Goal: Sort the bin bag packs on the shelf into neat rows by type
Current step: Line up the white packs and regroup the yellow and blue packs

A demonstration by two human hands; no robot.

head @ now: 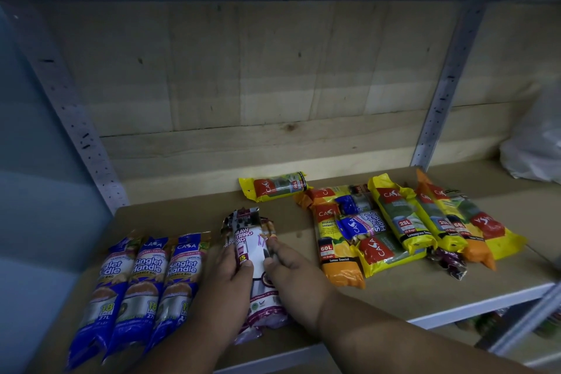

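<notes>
Plywood-backed brown shelf (pixel 188 222): both hands, left hand (pixel 226 273) and right hand (pixel 296 276), grasp a draw-string pack (pixel 253 247).

You have three blue plastic singlet-handle packs (pixel 133 288) at the brown shelf board's (pixel 188 215) front left, a white-and-maroon drawstring pack (pixel 253 255) beside them, yellow and orange packs (pixel 403 228) right; one dark, possibly purple, wrapper (pixel 447 261).

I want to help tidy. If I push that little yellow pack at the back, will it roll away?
Probably a bit. The yellow pack looks round like a roll and lies alone on the flat shelf, so a sideways push may roll it. Its crinkly ends look floppy and might slow it. It is likely light, and the shiny wrap may be slippery.
</notes>
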